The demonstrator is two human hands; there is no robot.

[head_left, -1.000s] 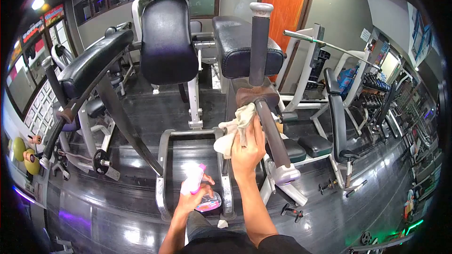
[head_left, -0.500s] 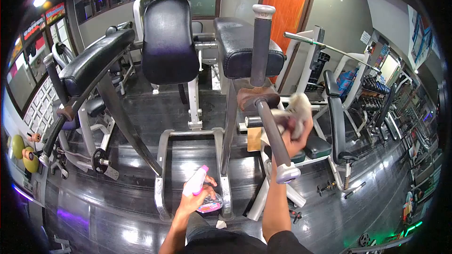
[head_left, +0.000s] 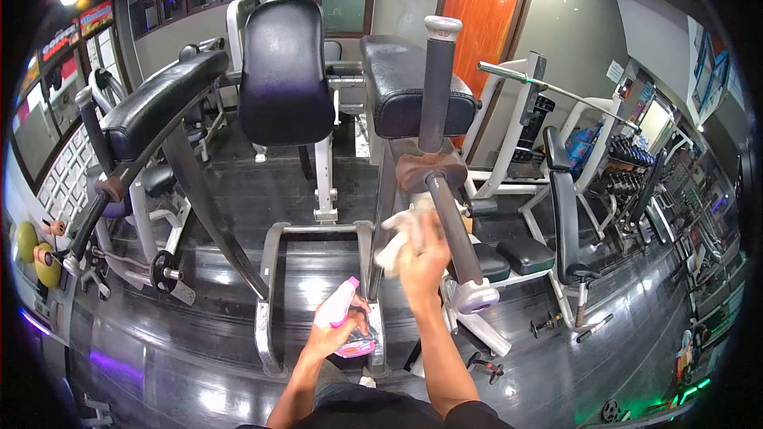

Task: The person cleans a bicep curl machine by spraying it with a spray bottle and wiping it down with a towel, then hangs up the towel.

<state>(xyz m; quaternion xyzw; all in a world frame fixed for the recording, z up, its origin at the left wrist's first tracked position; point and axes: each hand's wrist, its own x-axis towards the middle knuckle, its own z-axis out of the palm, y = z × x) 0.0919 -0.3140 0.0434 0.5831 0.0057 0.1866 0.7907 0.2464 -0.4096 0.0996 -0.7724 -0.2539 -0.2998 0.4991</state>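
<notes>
My left hand is wrapped round a spray bottle with a pink nozzle and a white upper body, held low in front of me. The clear lower part, with a pink label, shows past my fingers. A pale cloth is bunched in my right hand, somewhat blurred. That hand is just left of a dark foam-covered handle with a silver end cap, which slants down toward me. Above it rises an upright handle of the same kind, beside a black padded armrest.
The machine's black backrest stands ahead, with a second armrest to its left. A metal base frame lies near my feet. To the right are a bench, a barbell and a dumbbell rack.
My right hand has moved with the cloth from the right side of the slanting handle to its left side. My left hand keeps the bottle in nearly the same place.
</notes>
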